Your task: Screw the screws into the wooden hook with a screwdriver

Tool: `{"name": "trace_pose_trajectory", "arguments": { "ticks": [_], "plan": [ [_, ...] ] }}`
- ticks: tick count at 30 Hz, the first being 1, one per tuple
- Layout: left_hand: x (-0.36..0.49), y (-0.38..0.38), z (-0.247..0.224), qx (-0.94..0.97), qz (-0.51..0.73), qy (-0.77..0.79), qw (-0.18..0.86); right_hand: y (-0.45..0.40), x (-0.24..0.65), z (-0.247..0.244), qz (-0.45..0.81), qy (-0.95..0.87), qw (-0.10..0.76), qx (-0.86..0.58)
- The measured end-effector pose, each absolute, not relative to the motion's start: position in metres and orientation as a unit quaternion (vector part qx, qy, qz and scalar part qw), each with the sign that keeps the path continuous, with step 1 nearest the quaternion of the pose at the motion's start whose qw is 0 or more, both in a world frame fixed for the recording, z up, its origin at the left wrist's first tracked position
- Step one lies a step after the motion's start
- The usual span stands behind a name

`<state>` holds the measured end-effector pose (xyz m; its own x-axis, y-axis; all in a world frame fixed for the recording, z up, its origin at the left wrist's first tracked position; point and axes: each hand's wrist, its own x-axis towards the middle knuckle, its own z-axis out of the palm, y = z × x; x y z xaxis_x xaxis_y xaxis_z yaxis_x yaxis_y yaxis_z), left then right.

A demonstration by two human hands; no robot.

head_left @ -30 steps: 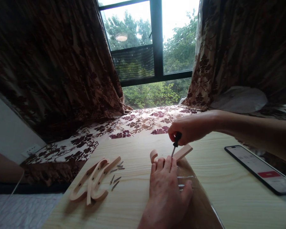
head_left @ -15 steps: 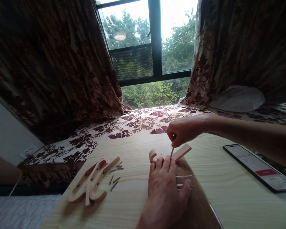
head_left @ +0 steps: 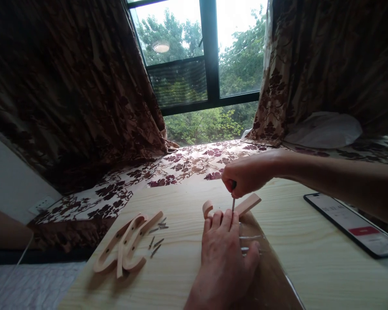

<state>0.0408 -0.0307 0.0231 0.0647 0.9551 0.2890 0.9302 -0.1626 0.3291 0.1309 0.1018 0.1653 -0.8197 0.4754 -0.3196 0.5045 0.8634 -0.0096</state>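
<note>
My right hand [head_left: 247, 174] is closed round the dark handle of a screwdriver [head_left: 233, 204], whose shaft points down to the fingertips of my left hand [head_left: 221, 254]. That left hand lies flat, palm down, over a brown board [head_left: 271, 275] and a wooden piece beneath its fingers. A curled wooden end [head_left: 207, 208] and a straight wooden end [head_left: 248, 204] stick out beyond the fingers. What lies under the palm is hidden. Several curved wooden hooks with holes [head_left: 126, 245] rest on the left of the table, beside several loose screws [head_left: 157, 242].
The pale wooden table [head_left: 168, 275] carries a phone [head_left: 352, 226] at the right. Behind it is a ledge with a floral cloth [head_left: 187, 163], below a window between patterned curtains. A white bag [head_left: 326, 129] sits at the back right.
My right hand has shifted slightly left and its grip has turned a little, with the screwdriver now more upright. My left hand stays in place.
</note>
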Motion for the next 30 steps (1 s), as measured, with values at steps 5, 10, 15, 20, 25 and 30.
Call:
{"name": "trace_pose_trajectory", "arguments": {
  "ticks": [5, 10, 15, 20, 25, 30],
  "plan": [
    [0.041, -0.029, 0.025, 0.729, 0.218, 0.648, 0.028, 0.099, 0.131, 0.167, -0.021, 0.945, 0.154, 0.286],
    [0.041, -0.028, 0.026, 0.733, 0.216, 0.645, 0.025, 0.101, 0.136, 0.172, -0.048, 0.953, 0.152, 0.257],
    [0.042, -0.029, 0.025, 0.731, 0.215, 0.647, 0.023, 0.099, 0.132, 0.167, -0.039, 0.958, 0.147, 0.245],
    [0.041, -0.028, 0.024, 0.729, 0.212, 0.65, 0.029, 0.1, 0.133, 0.164, 0.013, 0.95, 0.136, 0.281],
    [0.041, -0.028, 0.024, 0.728, 0.203, 0.654, 0.034, 0.105, 0.14, 0.174, -0.062, 0.95, 0.132, 0.276],
    [0.042, -0.028, 0.027, 0.729, 0.206, 0.652, 0.036, 0.109, 0.142, 0.174, -0.066, 0.957, 0.128, 0.253]
  ]
}}
